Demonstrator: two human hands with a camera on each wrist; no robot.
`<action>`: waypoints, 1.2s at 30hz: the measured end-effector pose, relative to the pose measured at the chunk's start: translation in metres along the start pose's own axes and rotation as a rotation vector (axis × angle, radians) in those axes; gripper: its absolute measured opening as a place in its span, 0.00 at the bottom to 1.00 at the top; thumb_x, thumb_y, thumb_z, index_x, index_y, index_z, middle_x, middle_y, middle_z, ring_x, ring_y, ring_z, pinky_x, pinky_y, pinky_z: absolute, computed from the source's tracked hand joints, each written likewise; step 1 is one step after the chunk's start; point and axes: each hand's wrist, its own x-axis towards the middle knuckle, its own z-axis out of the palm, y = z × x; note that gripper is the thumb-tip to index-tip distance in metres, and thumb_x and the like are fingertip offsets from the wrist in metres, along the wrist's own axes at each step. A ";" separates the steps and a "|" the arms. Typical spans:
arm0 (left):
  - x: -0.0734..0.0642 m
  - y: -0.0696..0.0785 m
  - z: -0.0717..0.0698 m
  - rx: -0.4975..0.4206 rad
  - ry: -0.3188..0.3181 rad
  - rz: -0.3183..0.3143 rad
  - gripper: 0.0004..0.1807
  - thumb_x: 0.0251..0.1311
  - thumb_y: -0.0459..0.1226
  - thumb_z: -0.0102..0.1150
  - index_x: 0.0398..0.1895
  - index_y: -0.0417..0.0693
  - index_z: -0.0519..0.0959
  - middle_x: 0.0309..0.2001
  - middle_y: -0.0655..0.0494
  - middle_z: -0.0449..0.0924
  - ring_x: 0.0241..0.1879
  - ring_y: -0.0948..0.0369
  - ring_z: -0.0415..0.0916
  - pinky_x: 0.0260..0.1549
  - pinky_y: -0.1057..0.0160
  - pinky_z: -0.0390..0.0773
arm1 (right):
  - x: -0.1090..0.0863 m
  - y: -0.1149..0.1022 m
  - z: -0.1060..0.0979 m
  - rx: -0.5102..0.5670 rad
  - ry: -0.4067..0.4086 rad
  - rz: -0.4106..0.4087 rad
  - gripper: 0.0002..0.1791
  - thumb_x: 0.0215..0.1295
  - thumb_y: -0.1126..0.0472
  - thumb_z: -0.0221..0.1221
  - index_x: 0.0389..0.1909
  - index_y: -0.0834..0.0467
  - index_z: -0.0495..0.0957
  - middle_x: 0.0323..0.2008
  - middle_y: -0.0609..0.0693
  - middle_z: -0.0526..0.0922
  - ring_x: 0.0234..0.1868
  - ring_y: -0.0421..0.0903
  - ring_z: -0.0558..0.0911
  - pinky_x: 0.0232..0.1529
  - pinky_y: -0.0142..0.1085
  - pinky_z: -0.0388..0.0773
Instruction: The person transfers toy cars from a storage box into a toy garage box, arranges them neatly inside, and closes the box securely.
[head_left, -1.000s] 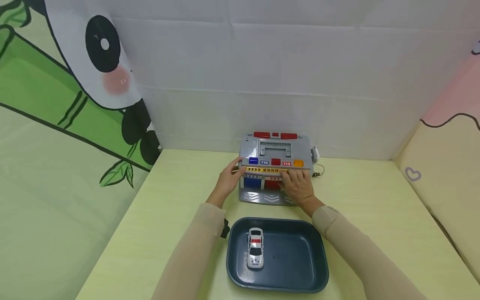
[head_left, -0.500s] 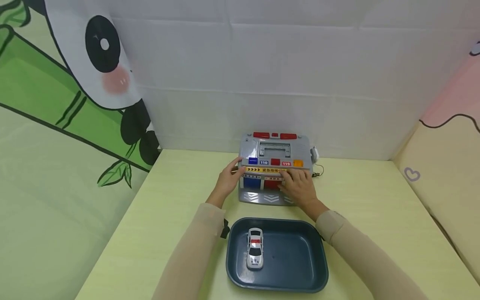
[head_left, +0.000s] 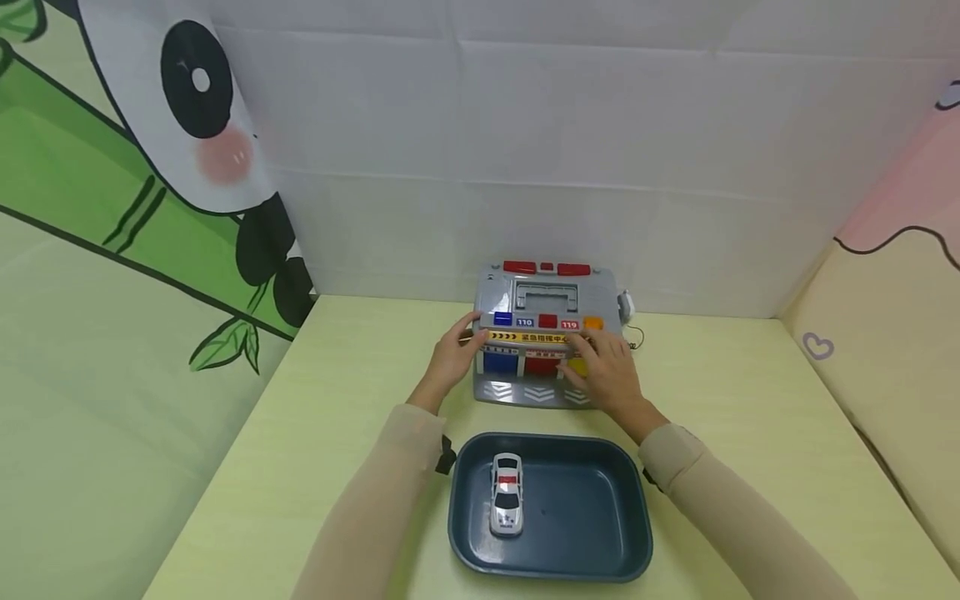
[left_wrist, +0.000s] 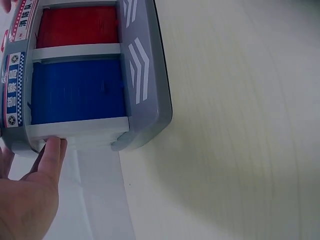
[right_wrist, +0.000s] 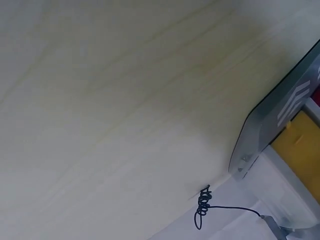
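Observation:
A grey toy garage stands at the back of the table, its front carrying a blue door, a red door and a yellow door. My left hand rests against its left side, with extended fingers touching the side wall beside the blue door in the left wrist view. My right hand lies over the front's right part, fingertips at the yellow strip and thumb near the red door's right edge. It partly covers the yellow door. The right wrist view does not show this hand.
Between my forearms sits a dark blue tray with a white toy police car in it. A coiled cord hangs off a white piece on the garage's right side. Behind rises a white cloth wall.
My right hand has shifted slightly right across the garage front, uncovering part of the yellow door. The left hand stays at the garage's left side. The head view has shifted slightly.

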 end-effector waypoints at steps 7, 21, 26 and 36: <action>-0.001 0.002 -0.004 -0.002 -0.004 0.014 0.29 0.70 0.52 0.52 0.73 0.60 0.64 0.65 0.42 0.69 0.62 0.46 0.68 0.55 0.46 0.73 | 0.001 0.001 -0.005 0.056 0.043 0.084 0.42 0.41 0.54 0.79 0.58 0.63 0.73 0.49 0.61 0.71 0.45 0.61 0.71 0.44 0.56 0.67; -0.002 0.001 -0.007 0.004 -0.018 0.036 0.30 0.70 0.52 0.53 0.72 0.58 0.64 0.65 0.41 0.68 0.62 0.45 0.68 0.55 0.47 0.73 | 0.000 0.003 -0.013 0.155 0.023 0.312 0.42 0.45 0.50 0.76 0.60 0.64 0.71 0.53 0.63 0.69 0.51 0.62 0.68 0.51 0.57 0.63; -0.004 0.002 -0.008 -0.001 -0.023 0.026 0.30 0.69 0.53 0.53 0.72 0.57 0.65 0.64 0.41 0.69 0.61 0.46 0.69 0.55 0.47 0.73 | -0.003 0.002 -0.013 0.180 0.019 0.369 0.43 0.47 0.50 0.75 0.62 0.64 0.70 0.54 0.64 0.68 0.53 0.63 0.66 0.53 0.58 0.61; -0.007 0.014 -0.010 0.008 -0.018 -0.019 0.30 0.66 0.59 0.52 0.66 0.55 0.68 0.60 0.43 0.74 0.57 0.49 0.73 0.53 0.47 0.74 | -0.010 0.001 -0.015 0.245 -0.003 0.551 0.43 0.52 0.51 0.72 0.66 0.64 0.67 0.57 0.65 0.65 0.55 0.63 0.64 0.53 0.57 0.62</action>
